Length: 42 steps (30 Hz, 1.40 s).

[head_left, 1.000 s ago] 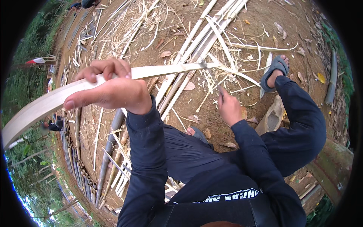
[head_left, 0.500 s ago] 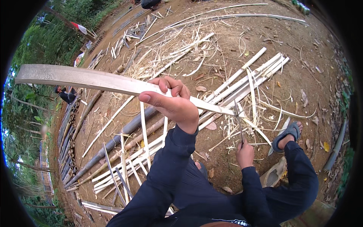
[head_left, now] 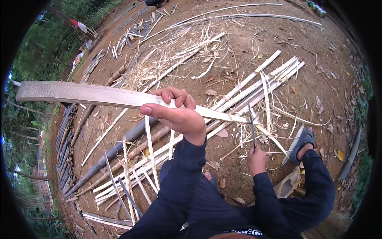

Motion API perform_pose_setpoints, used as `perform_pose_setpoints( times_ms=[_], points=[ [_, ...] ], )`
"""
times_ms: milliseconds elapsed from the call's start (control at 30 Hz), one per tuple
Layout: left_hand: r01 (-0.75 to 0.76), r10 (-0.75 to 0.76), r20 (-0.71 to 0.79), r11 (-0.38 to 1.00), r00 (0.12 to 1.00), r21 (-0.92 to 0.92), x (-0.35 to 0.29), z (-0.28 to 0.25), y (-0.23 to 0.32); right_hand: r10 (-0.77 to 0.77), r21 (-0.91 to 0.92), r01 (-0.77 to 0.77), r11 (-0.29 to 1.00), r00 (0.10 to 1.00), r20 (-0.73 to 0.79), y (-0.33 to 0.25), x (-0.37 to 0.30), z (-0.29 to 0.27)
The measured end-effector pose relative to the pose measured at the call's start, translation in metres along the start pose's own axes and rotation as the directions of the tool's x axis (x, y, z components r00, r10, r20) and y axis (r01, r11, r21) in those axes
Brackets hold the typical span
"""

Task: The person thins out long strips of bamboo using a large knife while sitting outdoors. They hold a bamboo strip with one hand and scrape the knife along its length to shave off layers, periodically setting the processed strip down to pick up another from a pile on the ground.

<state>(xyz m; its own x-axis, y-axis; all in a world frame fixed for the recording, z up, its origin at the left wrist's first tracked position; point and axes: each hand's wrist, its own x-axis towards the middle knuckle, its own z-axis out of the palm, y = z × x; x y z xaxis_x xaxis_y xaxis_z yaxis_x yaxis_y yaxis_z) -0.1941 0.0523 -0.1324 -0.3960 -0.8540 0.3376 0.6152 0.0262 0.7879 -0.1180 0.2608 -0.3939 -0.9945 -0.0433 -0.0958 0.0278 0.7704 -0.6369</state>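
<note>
My left hand (head_left: 181, 117) is closed around a long, pale split bamboo strip (head_left: 83, 92). The wide end of the strip reaches far out to the left; beyond my fingers it narrows toward the right. In my right hand (head_left: 257, 161) is a knife (head_left: 252, 123), gripped low with its thin blade pointing up. The blade crosses the right end of the strip; whether it has cut into the wood, I cannot tell. Beneath the strip's right end lie pale shavings (head_left: 248, 135).
Behind the strip lies a bundle of split bamboo (head_left: 274, 75). A dark bamboo pole (head_left: 107, 157) runs across the lower left, with stacked bamboo (head_left: 65, 159) beyond it. Curly shavings (head_left: 171, 59) litter the brown ground. My sandalled foot (head_left: 305, 143) is at the right.
My left hand has shifted slightly left and down, bringing the strip's left part lower. The knife stays at the strip's right end. The view has tilted a little.
</note>
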Motion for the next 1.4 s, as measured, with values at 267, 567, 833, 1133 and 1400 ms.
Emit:
perform_pose_setpoints(
  times_ms=[267,567,833,1133,1400],
  points=[
    [0.039,-0.038,-0.066,0.999,0.997,0.014,0.025,-0.009,-0.008,0.100,-0.205,-0.096,0.974,0.995,0.007,0.005,0.011,0.021],
    [-0.003,0.010,-0.036,0.984,0.999,0.181,0.033,-0.012,-0.011,-0.144,0.121,0.161,0.980,0.980,-0.138,-0.038,0.012,0.011],
    [-0.059,0.055,0.026,0.982,0.998,0.182,0.020,-0.009,-0.020,0.242,-0.227,-0.229,0.947,0.970,0.029,0.097,0.032,0.030],
    [-0.092,0.077,0.087,0.976,0.993,0.196,0.019,-0.008,-0.012,0.270,-0.123,-0.264,0.957,0.962,0.036,0.060,0.031,0.041],
    [-0.052,0.048,0.033,0.985,0.998,0.164,0.021,-0.006,-0.013,0.330,-0.094,-0.324,0.941,0.942,0.063,0.061,0.045,0.025]
  ],
)
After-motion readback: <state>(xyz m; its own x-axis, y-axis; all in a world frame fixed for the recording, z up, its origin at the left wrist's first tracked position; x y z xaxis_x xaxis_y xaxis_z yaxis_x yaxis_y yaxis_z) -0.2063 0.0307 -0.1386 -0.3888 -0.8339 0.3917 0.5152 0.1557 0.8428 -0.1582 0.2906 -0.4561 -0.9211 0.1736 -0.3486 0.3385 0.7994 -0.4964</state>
